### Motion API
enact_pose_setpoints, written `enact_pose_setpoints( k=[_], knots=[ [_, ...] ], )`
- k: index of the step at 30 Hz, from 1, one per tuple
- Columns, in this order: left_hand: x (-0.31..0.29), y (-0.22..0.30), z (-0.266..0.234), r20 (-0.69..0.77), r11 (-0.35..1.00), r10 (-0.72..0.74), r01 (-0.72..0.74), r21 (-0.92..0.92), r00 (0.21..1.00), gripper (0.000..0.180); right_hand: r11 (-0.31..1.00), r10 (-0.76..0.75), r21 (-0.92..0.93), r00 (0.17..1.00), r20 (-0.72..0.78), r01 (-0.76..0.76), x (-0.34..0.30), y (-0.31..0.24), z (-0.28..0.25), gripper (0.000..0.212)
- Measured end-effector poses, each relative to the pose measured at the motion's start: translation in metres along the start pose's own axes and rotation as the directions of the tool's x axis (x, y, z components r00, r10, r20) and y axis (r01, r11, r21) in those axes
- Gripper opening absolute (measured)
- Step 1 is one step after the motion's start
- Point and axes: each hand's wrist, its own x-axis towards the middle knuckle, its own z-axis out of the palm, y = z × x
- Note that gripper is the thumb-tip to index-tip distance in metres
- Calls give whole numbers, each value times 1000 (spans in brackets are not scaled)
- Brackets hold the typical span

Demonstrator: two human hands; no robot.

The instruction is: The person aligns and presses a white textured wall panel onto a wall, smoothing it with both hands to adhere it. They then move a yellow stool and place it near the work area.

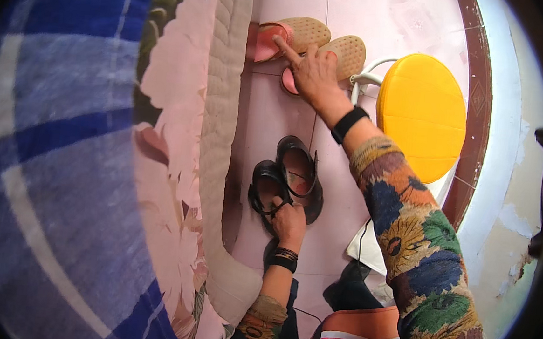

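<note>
A pair of black strapped shoes stands side by side on the pink tiled floor. My left hand (288,223) is closed at the back of the left black shoe (267,180), with fingertips inside its opening. The right black shoe (297,165) stands against it, its inner sole showing. Farther off, my right hand (317,77) is spread over a pair of slippers with tan dimpled soles and pink uppers. Its index finger reaches to the pink upper of the left slipper (308,32). The right slipper (349,51) lies partly under the hand.
A bed with a pink floral cover (178,98) and blue checked cloth (62,153) runs along the left. A stool with a round yellow seat (422,117) stands at the right, near the wall. Below it lies a red and orange item (360,336).
</note>
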Motion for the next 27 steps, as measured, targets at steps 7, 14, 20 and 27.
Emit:
enact_pose_setpoints(
  k=[7, 14, 20, 27],
  knots=[
    [-4, 3, -6, -71, 997, 67, -70, -43, 995, 45, 935, -20, 350, 993, -117, 60, -5, 12, 29, 29],
    [-25, 11, -1, -188, 991, 130, -132, 4, 974, 33, 873, -160, 472, 987, 30, 127, -71, -7, 10, 13],
    [-102, 12, 23, 78, 978, -21, 37, -207, 997, 30, 832, -203, 543, 972, 116, 109, -140, -17, -23, 11],
    [-227, 13, 3, 345, 943, -106, 204, -263, 933, 31, 816, -211, 562, 975, 74, 134, -236, -23, -114, 7]
  ],
)
